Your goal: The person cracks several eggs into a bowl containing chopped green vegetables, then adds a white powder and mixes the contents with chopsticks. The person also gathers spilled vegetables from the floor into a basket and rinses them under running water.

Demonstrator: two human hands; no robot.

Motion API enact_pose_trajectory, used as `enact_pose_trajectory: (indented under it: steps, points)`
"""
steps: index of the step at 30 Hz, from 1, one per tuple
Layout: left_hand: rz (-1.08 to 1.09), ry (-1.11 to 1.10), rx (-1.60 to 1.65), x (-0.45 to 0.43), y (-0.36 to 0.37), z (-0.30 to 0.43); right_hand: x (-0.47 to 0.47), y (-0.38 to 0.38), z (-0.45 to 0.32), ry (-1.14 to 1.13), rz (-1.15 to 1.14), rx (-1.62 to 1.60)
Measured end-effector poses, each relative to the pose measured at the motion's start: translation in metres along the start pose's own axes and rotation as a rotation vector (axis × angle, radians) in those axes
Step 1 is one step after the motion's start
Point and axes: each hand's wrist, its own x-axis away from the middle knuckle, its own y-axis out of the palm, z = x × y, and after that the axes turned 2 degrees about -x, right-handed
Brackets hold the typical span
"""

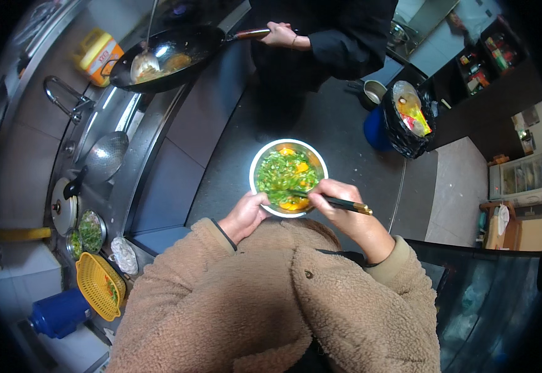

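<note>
My left hand (247,212) grips the near left rim of a round metal bowl (325,175), its thumb over the edge. Inside lie chopped greens (275,170) with egg yolks (302,167) among them. A pair of black chopsticks (345,203) with gold-coloured ends is pinched in my right hand (343,205). Their tips dip into the mixture near the bowl's near side, where the greens look blurred. The bowl is held in front of my body, above the dark floor. My fingers under the bowl are hidden.
Ahead, another person's hand (278,35) holds a wok (196,44) with a ladle (145,65) in it. Along the left counter are a perforated skimmer (108,156), a lidded pot (64,210) and a yellow basket (96,284). A bagged bin (408,140) stands right.
</note>
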Motion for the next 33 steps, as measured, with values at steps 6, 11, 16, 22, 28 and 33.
enact_pose_trajectory:
  steps: [6,11,16,22,28,33]
  points:
    - [-0.062,-0.068,-0.016,0.005,0.009,-0.001,-0.011,-0.004,-0.015,-0.023,0.228,-0.057]
    - [-0.001,-0.033,-0.003,0.014,0.013,-0.001,-0.008,-0.014,-0.030,-0.041,-0.123,0.000]
    - [0.008,-0.047,0.009,0.021,0.012,0.001,-0.005,-0.041,-0.016,0.070,0.268,-0.158]
    - [-0.020,-0.071,-0.005,0.012,0.011,0.002,-0.022,-0.013,0.021,0.399,0.122,-0.381]
    - [0.079,0.019,0.010,0.000,0.000,-0.002,-0.002,-0.014,0.017,0.231,0.018,-0.373]
    - [-0.009,0.010,0.048,-0.004,-0.010,-0.003,-0.007,-0.011,0.001,-0.069,0.043,0.010]
